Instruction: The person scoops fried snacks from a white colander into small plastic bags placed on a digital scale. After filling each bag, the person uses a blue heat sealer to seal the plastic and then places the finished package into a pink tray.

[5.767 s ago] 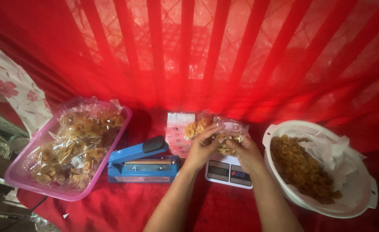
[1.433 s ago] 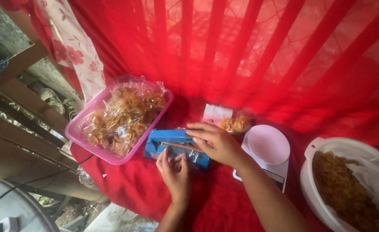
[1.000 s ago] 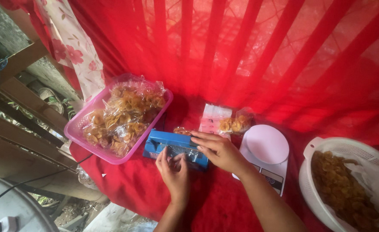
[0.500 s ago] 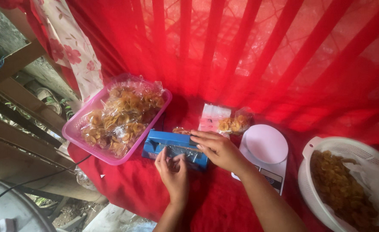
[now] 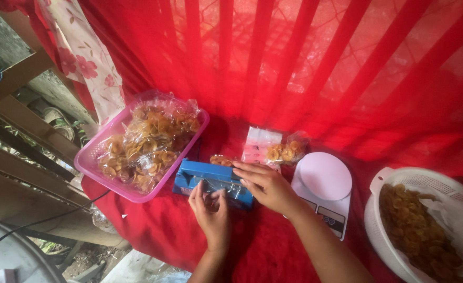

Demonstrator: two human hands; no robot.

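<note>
A blue heat sealer (image 5: 205, 177) lies on the red cloth in front of me. A clear plastic bag of golden chips (image 5: 220, 160) is clamped in it, the filled part sticking out behind. My right hand (image 5: 265, 187) lies over the sealer's right end and presses its arm down. My left hand (image 5: 210, 209) is at the sealer's near side, its fingers pinching the bag's clear edge.
A pink tray (image 5: 91, 166) heaped with sealed chip bags stands to the left. A white kitchen scale (image 5: 323, 178) sits to the right, with a small pile of bags (image 5: 273, 149) behind it. A white colander (image 5: 379, 184) of loose chips is far right. The table edge drops off to the left.
Several seconds ago both hands held a bag over the scale; now they are at the sealer. In the last second my right hand slid slightly right along its arm.
</note>
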